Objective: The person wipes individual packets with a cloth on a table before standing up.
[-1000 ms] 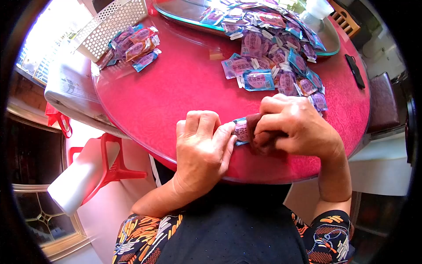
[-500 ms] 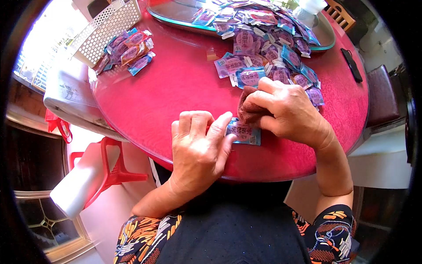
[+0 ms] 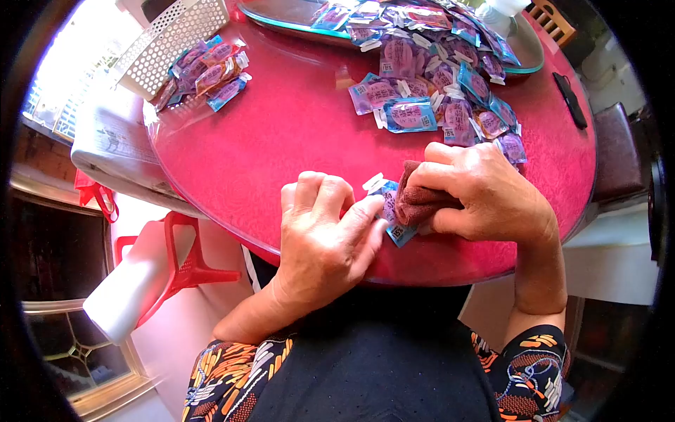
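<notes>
A blue-and-purple jelly pouch (image 3: 401, 235) with a white spout lies tilted near the front of the red table (image 3: 281, 141). My left hand (image 3: 320, 232) pinches its left edge between thumb and forefinger. In my right hand (image 3: 492, 193) is a bunched brown cloth (image 3: 413, 200), pressed against the pouch's right side and covering part of it. Just beyond my hands, a heap of similar pouches (image 3: 410, 114) spreads down from a teal-rimmed tray (image 3: 320, 37).
At the back left, several pouches (image 3: 209, 72) lie in and against a white perforated basket (image 3: 144, 74). A black object (image 3: 569, 100) rests near the right table edge. A red stool (image 3: 184, 264) with a white roll (image 3: 133, 288) stands on the left, below table height.
The pouch has turned from lying straight to a slant, and its white spout now shows. My right hand and the cloth have shifted slightly right and toward me.
</notes>
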`<state>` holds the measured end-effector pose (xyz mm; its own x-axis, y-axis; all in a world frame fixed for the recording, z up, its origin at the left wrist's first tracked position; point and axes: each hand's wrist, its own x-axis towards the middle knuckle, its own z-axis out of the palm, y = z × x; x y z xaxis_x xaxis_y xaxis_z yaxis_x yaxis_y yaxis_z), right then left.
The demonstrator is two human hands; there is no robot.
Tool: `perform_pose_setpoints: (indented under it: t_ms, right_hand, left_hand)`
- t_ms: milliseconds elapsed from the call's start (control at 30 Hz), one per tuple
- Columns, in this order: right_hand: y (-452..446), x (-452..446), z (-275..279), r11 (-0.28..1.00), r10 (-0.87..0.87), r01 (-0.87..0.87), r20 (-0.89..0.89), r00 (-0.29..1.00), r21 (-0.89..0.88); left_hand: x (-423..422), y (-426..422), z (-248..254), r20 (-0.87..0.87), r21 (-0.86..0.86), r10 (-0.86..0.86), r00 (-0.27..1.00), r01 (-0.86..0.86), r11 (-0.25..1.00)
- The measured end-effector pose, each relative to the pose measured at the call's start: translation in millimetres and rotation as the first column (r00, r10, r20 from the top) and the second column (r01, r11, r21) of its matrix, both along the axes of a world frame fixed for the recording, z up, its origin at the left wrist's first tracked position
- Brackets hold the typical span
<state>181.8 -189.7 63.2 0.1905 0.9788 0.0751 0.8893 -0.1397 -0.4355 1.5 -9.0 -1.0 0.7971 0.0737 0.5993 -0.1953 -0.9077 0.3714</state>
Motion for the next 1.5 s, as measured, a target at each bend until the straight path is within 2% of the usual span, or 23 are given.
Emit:
perform_pose_setpoints:
  t_ms: [167,267,333,400,533,633,667,767,867,967,1067,1167,1200,1300,1433,1500]
  right_hand:
    - [-2.4,2.3,-3.6,0.99,0.14,-0.139,-0.069,0.988,0.017]
    - [-2.8,1.7,7.6,0.959,0.27,-0.281,-0.19,0.944,-0.033]
    - [-2.1,4.3,1.4,0.963,0.267,-0.264,-0.268,0.926,0.048]
    - [-1.6,3.9,1.5,0.977,0.209,-0.188,-0.317,0.925,0.096]
    - [-0.4,5.7,4.7,0.992,0.08,-0.054,-0.223,0.972,0.118]
    - [2.3,4.6,-3.4,0.968,0.06,-0.022,-0.142,0.988,0.25]
    - [2.7,3.0,-1.7,0.974,0.002,0.012,-0.06,0.998,0.224]
    - [4.6,4.8,-8.3,0.969,-0.019,0.01,0.034,0.999,0.247]
    - [2.9,7.0,-13.1,0.989,-0.019,-0.001,0.136,0.99,0.148]
    - [4.6,5.4,-8.5,0.986,-0.016,-0.01,0.152,0.988,0.166]
    - [9.6,-2.2,-5.8,0.954,0.096,-0.107,0.051,0.994,0.28]
    - [10.3,-9.0,-14.2,0.971,0.096,-0.108,0.068,0.993,0.211]
    - [8.6,-8.5,-13.1,0.983,0.046,-0.054,0.047,0.998,0.174]
    - [4.9,-0.9,-10.4,0.993,0.041,-0.041,0.004,0.999,0.115]
    - [6.7,-3.9,-2.4,0.986,0.148,-0.151,0.042,0.988,0.075]
    - [8.7,-5.1,-3.2,0.994,0.063,-0.066,0.035,0.997,0.087]
  left_hand:
    - [-0.2,-1.4,2.9,-0.062,0.091,-0.003,0.998,0.008,0.996]
    - [0.3,-1.1,-5.9,0.017,0.053,0.038,0.999,-0.039,0.998]
    - [-2.9,0.0,-6.9,0.048,0.013,0.054,0.997,-0.055,0.998]
    - [-4.0,2.9,-5.6,0.03,-0.01,-0.013,0.999,0.014,1.0]
    - [-3.6,-0.6,2.7,-0.067,0.066,-0.044,0.997,0.048,0.997]
    - [-1.1,-1.5,-4.6,0.007,0.066,-0.041,0.999,0.04,0.997]
    - [-1.8,0.9,-7.0,0.033,0.102,-0.034,0.999,0.031,0.994]
    - [-2.7,-0.6,-9.0,0.111,0.041,0.011,0.994,-0.016,0.999]
    - [-4.9,0.2,-2.9,-0.013,0.04,-0.032,0.999,0.032,0.999]
    - [-3.2,1.7,-2.7,-0.074,0.07,-0.049,0.996,0.055,0.996]
    - [-2.3,1.5,-0.9,-0.105,0.07,-0.052,0.993,0.059,0.996]
    - [-1.8,2.7,-0.7,-0.123,0.066,-0.052,0.991,0.06,0.996]
    - [-1.4,2.9,-1.9,-0.119,0.058,-0.05,0.992,0.057,0.997]
    - [-1.1,5.6,-4.9,-0.108,0.014,-0.051,0.993,0.052,0.999]
    - [0.1,5.0,-3.0,-0.12,0.002,-0.04,0.992,0.041,0.999]
    - [0.6,4.0,0.1,-0.118,-0.002,-0.033,0.992,0.033,0.999]
